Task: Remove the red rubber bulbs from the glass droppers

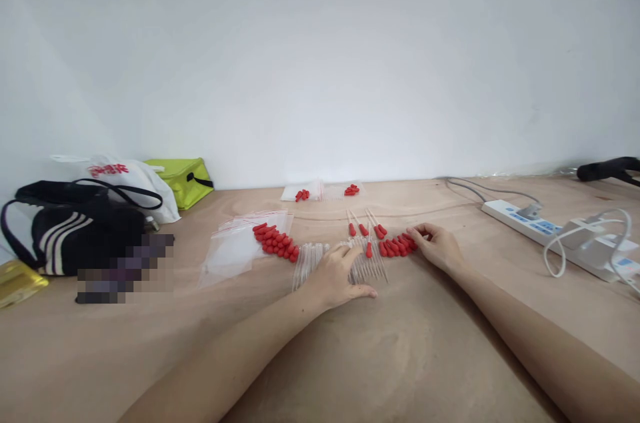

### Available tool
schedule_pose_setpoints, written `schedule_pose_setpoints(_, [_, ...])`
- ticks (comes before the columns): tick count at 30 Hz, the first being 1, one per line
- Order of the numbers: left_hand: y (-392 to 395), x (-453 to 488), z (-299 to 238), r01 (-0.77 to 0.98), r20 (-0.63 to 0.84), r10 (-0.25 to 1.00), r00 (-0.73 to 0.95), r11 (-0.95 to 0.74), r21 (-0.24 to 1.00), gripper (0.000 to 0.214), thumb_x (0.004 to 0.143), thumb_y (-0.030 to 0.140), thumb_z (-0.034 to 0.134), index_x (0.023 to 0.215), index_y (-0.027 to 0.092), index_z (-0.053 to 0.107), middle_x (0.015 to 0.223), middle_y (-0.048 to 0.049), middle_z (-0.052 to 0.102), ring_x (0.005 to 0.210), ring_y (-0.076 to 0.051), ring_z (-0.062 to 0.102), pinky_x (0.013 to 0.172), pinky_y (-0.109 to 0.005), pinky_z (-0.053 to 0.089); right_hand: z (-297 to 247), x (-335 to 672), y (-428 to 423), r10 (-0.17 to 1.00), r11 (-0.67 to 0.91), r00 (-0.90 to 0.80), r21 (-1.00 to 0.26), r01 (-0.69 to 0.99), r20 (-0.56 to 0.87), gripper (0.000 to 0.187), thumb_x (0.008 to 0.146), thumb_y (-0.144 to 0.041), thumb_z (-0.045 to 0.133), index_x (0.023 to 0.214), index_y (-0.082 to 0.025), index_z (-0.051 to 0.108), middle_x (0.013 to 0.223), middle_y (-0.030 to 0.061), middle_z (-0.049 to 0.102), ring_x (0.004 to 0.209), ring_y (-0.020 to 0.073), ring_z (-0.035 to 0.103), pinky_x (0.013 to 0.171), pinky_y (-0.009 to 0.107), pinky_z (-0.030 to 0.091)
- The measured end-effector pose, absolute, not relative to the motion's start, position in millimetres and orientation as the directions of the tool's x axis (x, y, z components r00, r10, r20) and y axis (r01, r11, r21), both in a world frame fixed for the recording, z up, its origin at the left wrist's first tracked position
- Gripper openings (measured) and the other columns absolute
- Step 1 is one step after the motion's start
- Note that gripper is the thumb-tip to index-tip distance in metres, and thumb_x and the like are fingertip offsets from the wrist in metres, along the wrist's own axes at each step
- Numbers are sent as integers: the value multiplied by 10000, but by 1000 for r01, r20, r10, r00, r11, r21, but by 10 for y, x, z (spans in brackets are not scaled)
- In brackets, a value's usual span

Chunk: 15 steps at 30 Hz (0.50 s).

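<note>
Clear glass dropper tubes (306, 261) lie side by side in a row in front of me. Over the middle of this row rests my left hand (334, 274), its thumb stretched away from the fingers and nothing visibly held. Close to its fingertips lies an assembled dropper (369, 249) with a red bulb. My right hand (436, 244) pinches a red rubber bulb (412, 241) at the right end of a small bulb pile (395, 247). Several more assembled droppers (363, 229) lie just beyond the tubes. A larger heap of red bulbs (276, 241) sits left of the row.
Clear zip bags (231, 251) lie flat at the left. Bagged red bulbs and tubes (323, 191) sit by the wall. A white power strip (555, 236) with cables is at the right. A black bag (90, 229) and a lime-green bag (183, 183) stand at the left.
</note>
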<state>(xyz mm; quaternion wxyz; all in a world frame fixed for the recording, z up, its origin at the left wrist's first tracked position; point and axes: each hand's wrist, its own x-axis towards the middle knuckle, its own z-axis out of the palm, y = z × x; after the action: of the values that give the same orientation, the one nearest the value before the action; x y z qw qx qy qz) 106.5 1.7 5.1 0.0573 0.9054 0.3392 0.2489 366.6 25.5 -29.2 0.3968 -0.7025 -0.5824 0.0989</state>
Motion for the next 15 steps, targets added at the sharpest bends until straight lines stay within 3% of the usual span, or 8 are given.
schedule_pose_setpoints(4, [-15, 1032, 71, 606, 455, 632, 628, -764, 224, 660, 518, 623, 651, 991, 180, 528, 943, -80, 581, 902, -249, 513, 761, -390, 433, -339, 3662, 274, 870, 17, 338, -707, 707, 360, 409, 716, -476, 451, 907, -146, 597, 691, 39, 638, 525, 124, 507, 532, 253, 369])
schedule_pose_setpoints(9, [-109, 789, 70, 609, 510, 590, 626, -778, 153, 672, 554, 642, 612, 1051, 197, 529, 1088, -101, 536, 991, -271, 472, 851, -434, 366, -296, 3641, 250, 831, 17, 377, -695, 719, 410, 409, 732, -469, 430, 917, -140, 587, 732, 52, 624, 569, 135, 508, 558, 263, 369])
schedule_pose_setpoints(12, [-145, 586, 21, 631, 522, 594, 611, -765, 132, 666, 596, 639, 580, 1084, 192, 507, 1096, -110, 525, 1006, -272, 460, 867, -440, 347, -174, 3524, 190, 765, 46, 359, -602, 797, 534, 365, 732, -479, 434, 813, -169, 609, 741, 52, 612, 662, 159, 518, 637, 292, 352])
schedule_pose_setpoints(15, [-165, 497, -2, 676, 528, 627, 573, -726, 128, 665, 602, 636, 577, 1085, 184, 503, 1090, -111, 521, 1014, -274, 450, 871, -444, 338, -30, 3277, 131, 814, 76, 186, -419, 905, 550, 341, 735, -489, 436, 639, -206, 600, 693, 36, 605, 747, 192, 521, 723, 350, 298])
